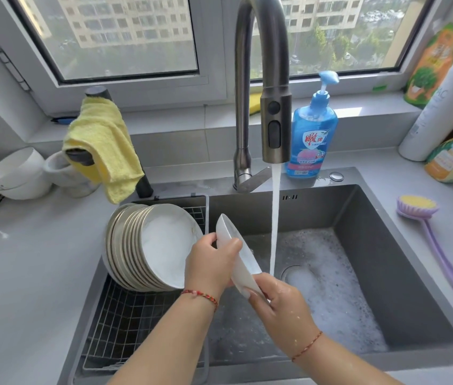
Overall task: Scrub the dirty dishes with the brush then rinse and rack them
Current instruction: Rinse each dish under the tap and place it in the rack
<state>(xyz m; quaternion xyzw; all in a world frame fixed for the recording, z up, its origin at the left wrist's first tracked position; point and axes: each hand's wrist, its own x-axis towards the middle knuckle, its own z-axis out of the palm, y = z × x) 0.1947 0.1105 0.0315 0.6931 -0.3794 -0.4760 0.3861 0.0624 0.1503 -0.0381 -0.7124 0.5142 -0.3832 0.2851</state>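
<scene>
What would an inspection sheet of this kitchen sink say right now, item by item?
Surface: grey countertop around a dark sink, suds on its floor.
Job's things: white plate held edge-on beside the running water; stacked plates standing in the wire rack; purple brush lying on the counter.
Clutter: yellow cloth, blue soap bottle, white bowls.
Fingers: left hand and right hand both grip the plate.
Cables: nothing seen.
Surroundings: window facing apartment blocks.
</scene>
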